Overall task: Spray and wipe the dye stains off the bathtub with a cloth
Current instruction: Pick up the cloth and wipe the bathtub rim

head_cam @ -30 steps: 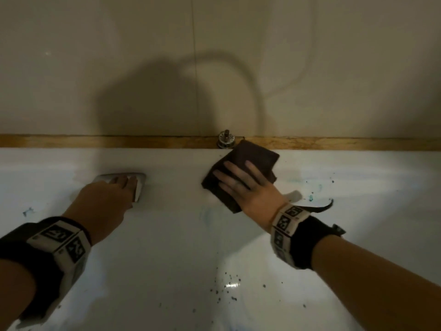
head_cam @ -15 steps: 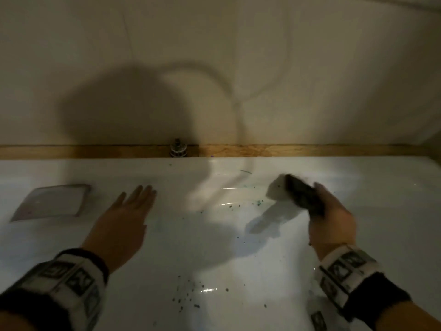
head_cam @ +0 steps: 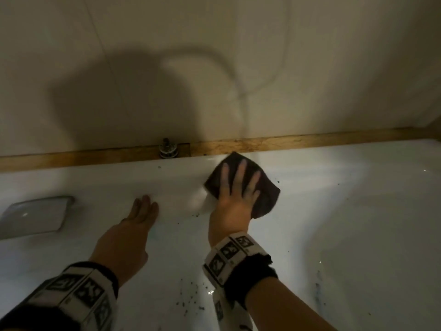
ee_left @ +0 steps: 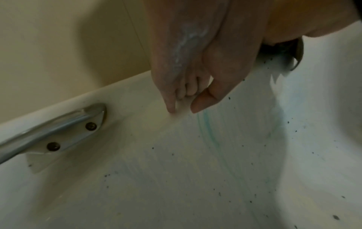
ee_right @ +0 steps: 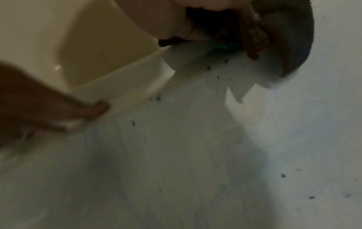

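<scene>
A chrome grab handle is screwed beside a metal fitting.

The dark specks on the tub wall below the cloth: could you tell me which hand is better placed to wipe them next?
Right, probably. The right hand already presses the cloth flat on the bathtub just above those specks; the left hand rests bare on the wall.

No words, brands or numbers can be read in any view. The only signs are black-and-white square coded markers on the left wristband and the right wristband, in the lower half of the head view.
</scene>
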`<state>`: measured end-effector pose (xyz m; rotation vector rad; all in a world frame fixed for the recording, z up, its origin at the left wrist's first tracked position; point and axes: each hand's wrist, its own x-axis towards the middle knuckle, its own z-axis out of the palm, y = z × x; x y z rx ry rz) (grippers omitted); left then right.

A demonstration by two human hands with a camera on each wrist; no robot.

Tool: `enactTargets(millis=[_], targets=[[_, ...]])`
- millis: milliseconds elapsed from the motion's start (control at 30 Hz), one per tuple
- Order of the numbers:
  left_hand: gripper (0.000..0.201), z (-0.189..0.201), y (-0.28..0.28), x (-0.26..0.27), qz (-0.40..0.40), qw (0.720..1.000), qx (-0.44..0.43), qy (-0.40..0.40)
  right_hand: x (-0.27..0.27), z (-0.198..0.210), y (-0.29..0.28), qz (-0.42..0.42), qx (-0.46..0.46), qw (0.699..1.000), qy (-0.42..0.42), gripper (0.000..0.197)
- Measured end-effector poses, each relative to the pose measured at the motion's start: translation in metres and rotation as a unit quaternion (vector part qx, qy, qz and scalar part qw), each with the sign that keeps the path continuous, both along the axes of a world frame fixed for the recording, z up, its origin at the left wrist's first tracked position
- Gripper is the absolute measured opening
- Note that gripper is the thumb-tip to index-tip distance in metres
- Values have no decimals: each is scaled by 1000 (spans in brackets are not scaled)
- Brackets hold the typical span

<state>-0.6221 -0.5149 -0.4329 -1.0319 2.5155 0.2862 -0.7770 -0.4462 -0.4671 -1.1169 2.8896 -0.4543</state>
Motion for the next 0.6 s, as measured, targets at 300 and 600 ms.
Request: enactTargets(millis=[300,600], targets=[[76,13,5,-15,-10,995,-12,-95,7,1,58,266,-58,960,-68,48],[75,5,5,-11,0,996,-38,-80,16,79,-55,331,92,939,-24,60]])
